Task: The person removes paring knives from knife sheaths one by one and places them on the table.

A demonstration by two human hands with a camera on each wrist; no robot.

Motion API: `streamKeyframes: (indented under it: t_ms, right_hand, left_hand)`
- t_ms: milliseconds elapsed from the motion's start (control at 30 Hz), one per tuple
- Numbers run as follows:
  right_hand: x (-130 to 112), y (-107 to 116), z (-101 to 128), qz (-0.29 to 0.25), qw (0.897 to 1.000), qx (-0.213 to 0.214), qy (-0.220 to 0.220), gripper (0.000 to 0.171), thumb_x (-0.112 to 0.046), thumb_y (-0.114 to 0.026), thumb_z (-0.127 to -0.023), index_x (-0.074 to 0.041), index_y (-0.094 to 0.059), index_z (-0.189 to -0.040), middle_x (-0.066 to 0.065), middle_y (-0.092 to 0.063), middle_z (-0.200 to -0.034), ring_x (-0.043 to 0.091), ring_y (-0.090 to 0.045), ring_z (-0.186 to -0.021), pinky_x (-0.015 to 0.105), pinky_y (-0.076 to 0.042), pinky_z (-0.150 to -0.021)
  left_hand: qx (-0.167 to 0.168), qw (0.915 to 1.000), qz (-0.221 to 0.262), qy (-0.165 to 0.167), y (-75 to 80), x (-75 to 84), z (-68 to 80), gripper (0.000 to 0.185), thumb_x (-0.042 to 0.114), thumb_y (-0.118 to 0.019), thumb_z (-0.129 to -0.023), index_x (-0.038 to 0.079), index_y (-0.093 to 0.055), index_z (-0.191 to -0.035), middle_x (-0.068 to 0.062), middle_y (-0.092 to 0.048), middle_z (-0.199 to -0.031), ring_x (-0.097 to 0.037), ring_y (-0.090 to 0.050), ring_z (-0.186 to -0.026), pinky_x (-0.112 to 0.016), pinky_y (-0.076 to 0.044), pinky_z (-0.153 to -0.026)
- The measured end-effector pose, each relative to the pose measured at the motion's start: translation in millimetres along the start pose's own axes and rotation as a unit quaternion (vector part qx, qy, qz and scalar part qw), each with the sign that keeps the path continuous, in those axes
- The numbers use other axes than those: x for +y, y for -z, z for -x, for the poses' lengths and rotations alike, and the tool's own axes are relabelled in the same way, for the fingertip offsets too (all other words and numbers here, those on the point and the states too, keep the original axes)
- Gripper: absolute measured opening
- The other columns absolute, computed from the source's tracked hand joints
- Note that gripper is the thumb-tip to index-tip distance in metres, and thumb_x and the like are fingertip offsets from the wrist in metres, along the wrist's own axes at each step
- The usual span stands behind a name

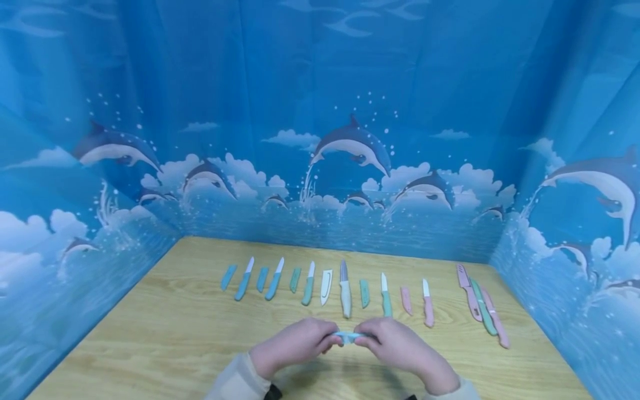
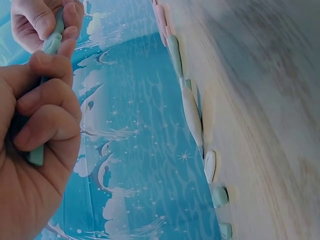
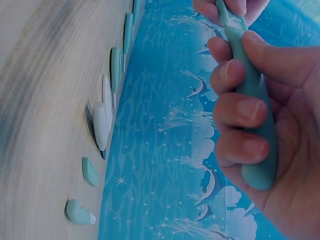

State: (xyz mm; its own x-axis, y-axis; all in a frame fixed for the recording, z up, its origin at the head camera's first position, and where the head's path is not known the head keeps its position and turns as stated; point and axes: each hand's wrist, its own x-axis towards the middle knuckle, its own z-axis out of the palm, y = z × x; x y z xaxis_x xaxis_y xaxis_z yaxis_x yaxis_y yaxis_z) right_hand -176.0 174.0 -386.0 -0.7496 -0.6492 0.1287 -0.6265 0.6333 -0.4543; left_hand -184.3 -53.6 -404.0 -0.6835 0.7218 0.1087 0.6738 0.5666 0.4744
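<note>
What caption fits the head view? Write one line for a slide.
Both hands, left hand and right hand, grip a teal knife before a row of knives.

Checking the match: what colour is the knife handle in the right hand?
Teal green handle, clearest in the right wrist view.

Small teal knife in its sheath, horizontal, above the near table edge.

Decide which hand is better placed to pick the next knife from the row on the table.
Probably neither is free yet: the left hand and the right hand both grip the light blue knife. If one lets go, the right looks slightly nearer the row of knives.
</note>
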Motion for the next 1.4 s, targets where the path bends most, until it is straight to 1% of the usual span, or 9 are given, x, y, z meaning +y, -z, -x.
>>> streamKeyframes:
  t_ms: [133, 333, 467, 767, 1067, 1267, 1400]
  right_hand:
    - [1.6, -1.8, 1.2, -0.004, 1.0, -0.001, 0.001, 0.02, -0.029, -0.057, -0.097, -0.015, -0.071, -0.099, -0.008, -0.07, -0.09, -0.005, -0.056, -0.074, 0.022, -0.049, -0.064]
    - [3.3, -1.8, 2.5, -0.005, 1.0, 0.006, 0.0, 0.021, -0.03, -0.057, -0.097, -0.015, -0.072, -0.1, -0.007, -0.071, -0.091, -0.004, -0.059, -0.077, 0.023, -0.05, -0.065]
    - [3.2, -0.9, 3.2, -0.007, 1.0, 0.005, -0.001, 0.022, -0.031, -0.057, -0.097, -0.015, -0.072, -0.1, -0.007, -0.071, -0.091, -0.003, -0.06, -0.078, 0.023, -0.05, -0.065]
    - [2.9, 2.8, 1.9, -0.007, 1.0, -0.003, -0.008, 0.021, -0.031, -0.057, -0.098, -0.016, -0.071, -0.099, -0.009, -0.07, -0.09, -0.005, -0.056, -0.074, 0.022, -0.049, -0.064]
    - [2.4, 3.6, 0.5, -0.019, 0.999, -0.018, -0.021, 0.024, -0.033, -0.056, -0.097, -0.015, -0.071, -0.101, -0.008, -0.07, -0.09, -0.005, -0.055, -0.073, 0.022, -0.048, -0.063]
    - [3.1, 3.1, 0.1, -0.019, 0.999, -0.018, -0.021, 0.024, -0.033, -0.056, -0.097, -0.015, -0.071, -0.101, -0.008, -0.07, -0.089, -0.004, -0.056, -0.073, 0.022, -0.049, -0.063]
    - [2.9, 3.0, 0.4, -0.011, 1.0, -0.013, -0.018, 0.023, -0.032, -0.057, -0.097, -0.014, -0.072, -0.1, -0.007, -0.07, -0.09, -0.002, -0.059, -0.076, 0.023, -0.05, -0.065]
  left_hand:
    - [-0.006, 1.0, 0.003, 0.002, -1.1, 0.7, 0.2, 0.029, 0.029, -0.047, -0.102, 0.011, -0.059, -0.083, 0.015, -0.043, -0.064, 0.004, -0.035, -0.053, -0.012, -0.036, -0.051]
    - [-0.003, 0.9999, 0.008, 0.006, -1.1, 1.4, -0.2, 0.031, 0.032, -0.046, -0.102, 0.012, -0.06, -0.083, 0.015, -0.044, -0.064, 0.004, -0.035, -0.053, -0.012, -0.038, -0.052]
    - [-0.002, 0.9999, 0.006, 0.011, -0.6, 1.9, 0.0, 0.03, 0.034, -0.046, -0.101, 0.013, -0.06, -0.085, 0.015, -0.046, -0.065, 0.004, -0.037, -0.053, -0.013, -0.04, -0.052]
    - [0.004, 0.9999, 0.008, 0.007, 1.1, 0.7, -1.3, 0.029, 0.031, -0.047, -0.101, 0.011, -0.061, -0.085, 0.015, -0.045, -0.064, 0.004, -0.037, -0.053, -0.012, -0.04, -0.053]
    - [-0.004, 0.9995, 0.026, 0.015, 3.3, 0.1, 2.6, 0.029, 0.032, -0.047, -0.102, 0.012, -0.061, -0.086, 0.014, -0.045, -0.064, 0.003, -0.037, -0.053, -0.014, -0.041, -0.054]
    - [-0.001, 0.9994, 0.03, 0.015, 2.3, -1.8, 2.5, 0.03, 0.032, -0.046, -0.102, 0.012, -0.061, -0.085, 0.014, -0.045, -0.064, 0.003, -0.036, -0.053, -0.014, -0.041, -0.053]
    - [-0.001, 0.9993, 0.034, 0.016, 2.1, -2.3, 2.1, 0.03, 0.032, -0.046, -0.102, 0.012, -0.061, -0.085, 0.014, -0.045, -0.064, 0.003, -0.036, -0.052, -0.014, -0.04, -0.052]
